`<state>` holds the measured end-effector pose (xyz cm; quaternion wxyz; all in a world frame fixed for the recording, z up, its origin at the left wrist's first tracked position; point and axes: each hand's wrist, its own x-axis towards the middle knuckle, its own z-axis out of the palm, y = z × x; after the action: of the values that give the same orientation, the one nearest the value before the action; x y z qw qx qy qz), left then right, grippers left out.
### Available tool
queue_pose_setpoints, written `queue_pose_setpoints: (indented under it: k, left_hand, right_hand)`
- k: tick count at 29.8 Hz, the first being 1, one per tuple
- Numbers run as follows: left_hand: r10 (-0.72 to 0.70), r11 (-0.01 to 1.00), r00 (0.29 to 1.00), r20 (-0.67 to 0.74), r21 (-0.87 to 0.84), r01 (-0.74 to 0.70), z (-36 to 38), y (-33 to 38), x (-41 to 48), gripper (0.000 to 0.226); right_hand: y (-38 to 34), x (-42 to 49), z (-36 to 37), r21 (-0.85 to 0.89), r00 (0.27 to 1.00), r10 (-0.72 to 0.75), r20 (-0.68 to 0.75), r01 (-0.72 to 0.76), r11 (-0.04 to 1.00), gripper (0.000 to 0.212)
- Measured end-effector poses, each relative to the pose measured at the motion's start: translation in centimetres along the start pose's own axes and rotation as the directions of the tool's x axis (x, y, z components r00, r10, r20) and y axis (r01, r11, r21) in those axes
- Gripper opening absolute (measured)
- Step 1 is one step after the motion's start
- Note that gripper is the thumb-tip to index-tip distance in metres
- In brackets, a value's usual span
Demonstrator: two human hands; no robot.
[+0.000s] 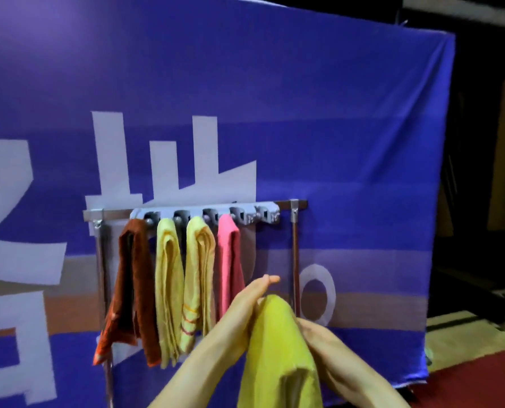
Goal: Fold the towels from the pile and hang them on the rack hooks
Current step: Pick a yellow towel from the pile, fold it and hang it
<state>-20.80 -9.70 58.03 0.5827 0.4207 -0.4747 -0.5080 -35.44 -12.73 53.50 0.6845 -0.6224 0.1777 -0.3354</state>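
Observation:
A grey hook rack (204, 214) is fixed on a metal frame (294, 248) in front of a blue banner. Four folded towels hang from its hooks: a brown towel (133, 284), a pale yellow towel (168, 284), a second pale yellow towel with red stripes (199, 275) and a pink towel (230, 260). The rightmost hooks (267, 214) are bare. Below and to the right of the pink towel, a folded lime-yellow towel (277, 348) is draped upright between my hands. My left hand (245, 307) presses its left side, fingers stretched out. My right hand (316, 334) grips its right side.
A large blue banner (333, 128) with white shapes fills the background behind the rack. Red floor (466, 375) and a pale mat (457, 328) lie to the right. The room beyond the banner's right edge is dark.

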Motion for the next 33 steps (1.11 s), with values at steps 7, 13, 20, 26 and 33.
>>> queue_pose_setpoints:
  k: [7,13,20,26,33]
  left_hand:
    - [0.008,0.991,0.991,-0.135,0.135,0.01,-2.3,4.4,13.5,0.028]
    - [0.222,0.975,0.908,-0.356,0.11,-0.195,-3.4,7.4,22.0,0.035]
    - [0.305,0.942,0.855,-0.419,0.265,-0.206,-6.2,7.9,30.1,0.048]
    - [0.312,0.943,0.81,-0.497,0.269,-0.198,-6.9,5.3,31.9,0.04]
    - [0.283,0.947,0.753,-0.594,0.296,-0.123,-7.1,2.2,32.1,0.046]
  right_hand:
    - [-3.3,12.5,-6.9,-0.037,0.988,-0.065,-0.143,0.06,0.998,0.038]
    - [-7.5,22.0,-10.0,-0.161,0.977,-0.108,-0.183,0.079,0.984,0.022]
    - [-7.5,33.0,-12.6,-0.068,0.956,-0.143,-0.257,0.13,0.989,0.022]
    - [-5.3,35.9,-12.1,0.021,0.933,-0.048,-0.356,0.059,0.998,0.019]
    - [-2.6,33.3,-10.2,0.141,0.946,0.066,-0.319,-0.021,0.99,0.036]
